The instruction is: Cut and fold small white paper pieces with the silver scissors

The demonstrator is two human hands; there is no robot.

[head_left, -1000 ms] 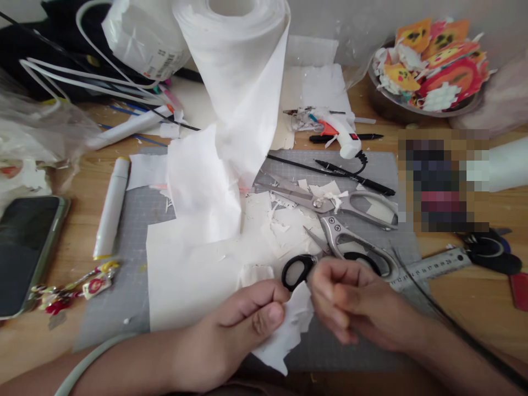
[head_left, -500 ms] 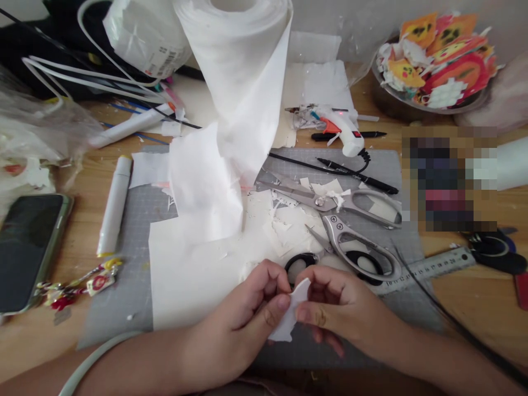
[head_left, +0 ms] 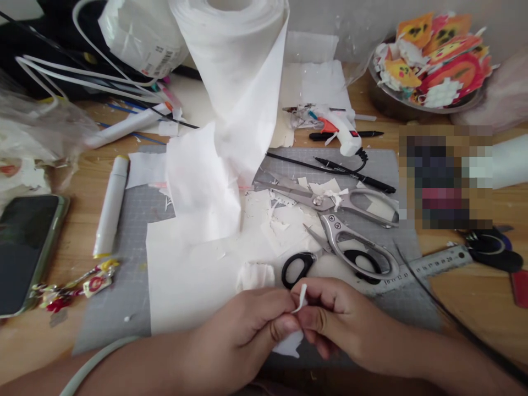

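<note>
Between my two hands is a small piece of white paper (head_left: 290, 345), its upper edge showing as a thin upright strip between the fingertips. My left hand (head_left: 262, 324) pinches it from the left, thumb towards me. From the right, my right hand (head_left: 336, 316) grips it with thumb and fingers, the hands touching or nearly so. Much of the piece is hidden by my fingers. Just beyond my left hand lies a small white padded-looking piece (head_left: 256, 275) on a cream sheet (head_left: 185, 275). Black-handled scissors (head_left: 297, 268) lie beyond the fingertips.
A grey cutting mat (head_left: 124, 297) carries large metal scissors (head_left: 367, 206), a steel ruler (head_left: 437, 265) and paper scraps. Behind stand a white roll (head_left: 247, 66), a glue gun (head_left: 346, 135) and a bowl (head_left: 396, 107) of colourful pieces. A marker (head_left: 111, 209) and phone (head_left: 31, 247) lie left.
The paper has turned from facing me to nearly edge-on and sits slightly lower. My left fingers have closed further over it. The small padded-looking piece behind my left hand is now uncovered.
</note>
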